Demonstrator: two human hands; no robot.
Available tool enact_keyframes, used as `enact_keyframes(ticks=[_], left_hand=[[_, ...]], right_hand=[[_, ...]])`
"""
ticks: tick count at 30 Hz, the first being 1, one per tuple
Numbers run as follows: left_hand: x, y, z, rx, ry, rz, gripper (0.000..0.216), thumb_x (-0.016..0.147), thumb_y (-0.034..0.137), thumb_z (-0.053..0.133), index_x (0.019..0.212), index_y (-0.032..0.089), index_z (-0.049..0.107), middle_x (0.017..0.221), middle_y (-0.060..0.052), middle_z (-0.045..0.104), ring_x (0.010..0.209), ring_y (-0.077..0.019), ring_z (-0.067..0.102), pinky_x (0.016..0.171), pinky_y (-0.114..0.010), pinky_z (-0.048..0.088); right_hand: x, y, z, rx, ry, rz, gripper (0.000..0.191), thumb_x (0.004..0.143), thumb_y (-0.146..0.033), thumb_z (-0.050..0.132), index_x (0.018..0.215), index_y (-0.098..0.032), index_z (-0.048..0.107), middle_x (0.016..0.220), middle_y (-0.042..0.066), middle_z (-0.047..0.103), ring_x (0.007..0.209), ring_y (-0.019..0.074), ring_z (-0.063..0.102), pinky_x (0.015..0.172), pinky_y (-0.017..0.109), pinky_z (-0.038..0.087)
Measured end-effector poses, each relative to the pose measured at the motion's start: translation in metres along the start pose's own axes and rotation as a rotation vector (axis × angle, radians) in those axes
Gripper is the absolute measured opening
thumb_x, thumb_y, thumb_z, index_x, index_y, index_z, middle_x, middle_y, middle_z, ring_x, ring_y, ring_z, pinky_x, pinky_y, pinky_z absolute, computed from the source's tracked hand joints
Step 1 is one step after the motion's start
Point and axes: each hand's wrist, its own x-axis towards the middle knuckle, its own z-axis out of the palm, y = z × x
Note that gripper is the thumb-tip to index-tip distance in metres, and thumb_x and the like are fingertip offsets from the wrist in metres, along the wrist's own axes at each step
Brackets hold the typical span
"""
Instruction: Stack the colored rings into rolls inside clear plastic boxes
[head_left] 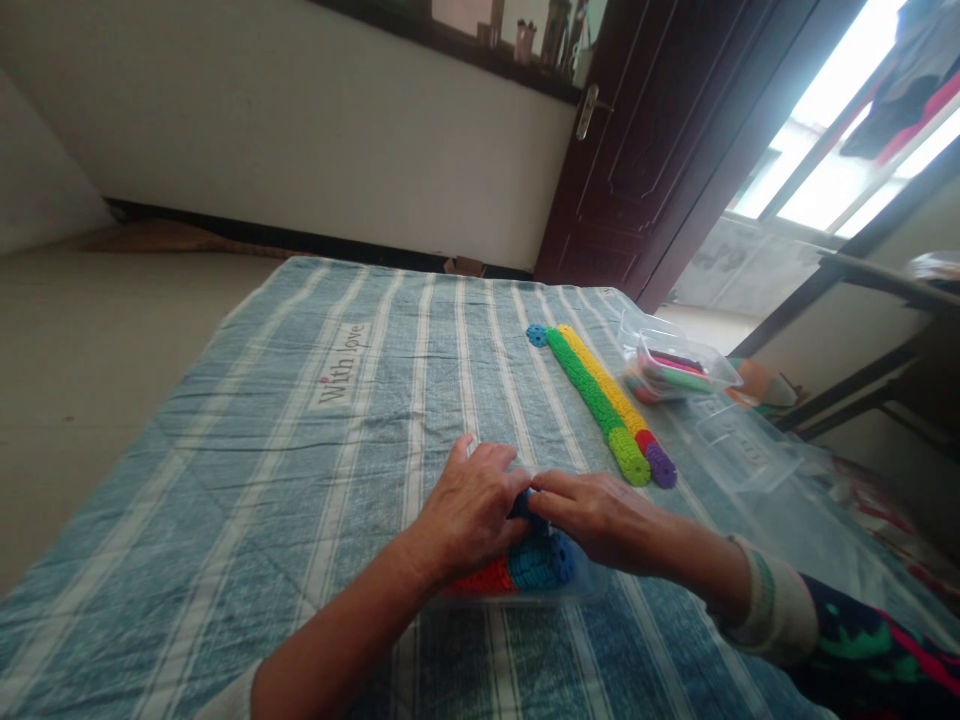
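Observation:
My left hand (471, 510) and my right hand (600, 520) meet over a clear plastic tray (585, 588) near the table's front. Both are curled, fingertips pinched together on a dark blue toothed disc piece (523, 503). Under the hands, rolls of stacked discs lie in the tray: a teal and blue roll (541, 564) and a red one (480, 580). Further back on the right lies a long green roll (589, 395) beside a long yellow roll (600, 378) with red and purple discs (660, 465) at its near end.
A single blue disc (536, 335) lies at the far end of the long rolls. A blue striped cloth (300, 450) covers the table. Clear plastic boxes (679, 362) with coloured pieces stand at the right edge, and an empty lid (742, 445) lies nearer. A dark door (637, 130) stands behind.

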Motion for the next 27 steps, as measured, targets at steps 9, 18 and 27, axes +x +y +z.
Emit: enact_keyframes(ticks=[9,18,27], left_hand=[[0.0,0.001,-0.003,0.008,-0.023,-0.005,0.023,0.077,0.033,0.067,0.096,0.021,0.068,0.115,-0.01,0.06,0.112,-0.0321,0.054,0.106,-0.062,0.023],[0.0,0.002,0.001,0.058,0.005,0.01,0.03,0.076,0.039,0.07,0.101,0.022,0.067,0.12,-0.011,0.059,0.117,-0.0323,0.051,0.107,-0.063,0.022],[0.006,0.011,0.001,0.028,-0.054,-0.029,0.033,0.082,0.043,0.063,0.103,0.018,0.07,0.132,-0.018,0.056,0.13,-0.0362,0.042,0.109,-0.065,0.019]], right_hand=[[-0.002,-0.005,0.005,0.039,0.078,0.099,0.012,0.094,-0.013,0.041,0.09,-0.016,0.052,0.082,0.003,0.055,0.06,0.011,0.042,0.049,0.025,0.026],[-0.001,-0.005,0.011,-0.012,0.054,0.177,0.007,0.089,-0.011,0.048,0.088,-0.016,0.053,0.077,0.001,0.054,0.052,0.0091,0.034,0.047,0.026,0.018],[0.004,-0.008,0.015,-0.035,0.073,0.161,0.01,0.087,-0.009,0.05,0.087,-0.017,0.056,0.075,0.001,0.058,0.054,0.0115,0.043,0.049,0.028,0.023]])
